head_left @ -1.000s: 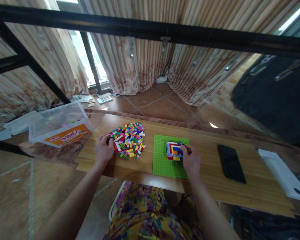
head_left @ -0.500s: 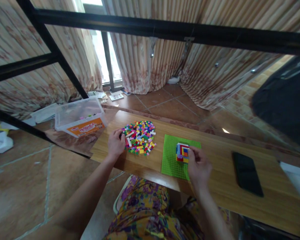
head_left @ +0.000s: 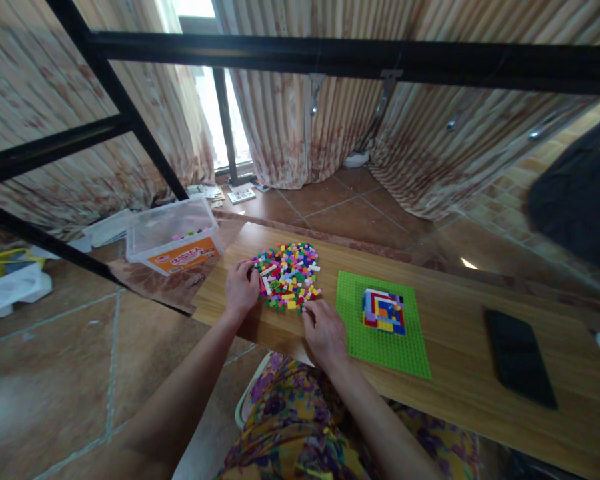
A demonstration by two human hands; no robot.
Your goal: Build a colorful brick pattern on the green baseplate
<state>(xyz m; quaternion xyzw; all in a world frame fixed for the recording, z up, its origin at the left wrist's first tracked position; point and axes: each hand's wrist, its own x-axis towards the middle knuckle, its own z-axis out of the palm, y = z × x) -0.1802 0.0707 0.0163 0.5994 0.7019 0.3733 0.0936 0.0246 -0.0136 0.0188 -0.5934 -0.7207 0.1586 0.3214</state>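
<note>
A pile of small multicoloured toy bricks (head_left: pixel 286 277) lies spread on the wooden table. My left hand (head_left: pixel 241 288) rests at the pile's left edge, its fingers bent and apart, with no brick seen held. My right hand (head_left: pixel 326 331) reaches to the pile's lower right edge, fingers stretched toward the bricks there; its fingertips are partly hidden. To its right is a green baseplate (head_left: pixel 380 357). On the baseplate sits a squarish brick build (head_left: pixel 384 312) of red, blue, white and yellow bricks, with a small black piece at its upper right corner.
A black phone (head_left: pixel 520 357) lies on the table (head_left: pixel 455 347) at the right. On the floor at left stands a clear plastic box (head_left: pixel 173 233) with an orange label. A black metal frame (head_left: pixel 330 57) crosses in front of the curtains (head_left: pixel 275 120).
My right hand has left the brick build and moved left to the brick pile, uncovering the build and the baseplate's right side. My left hand stays by the pile. The view has shifted slightly.
</note>
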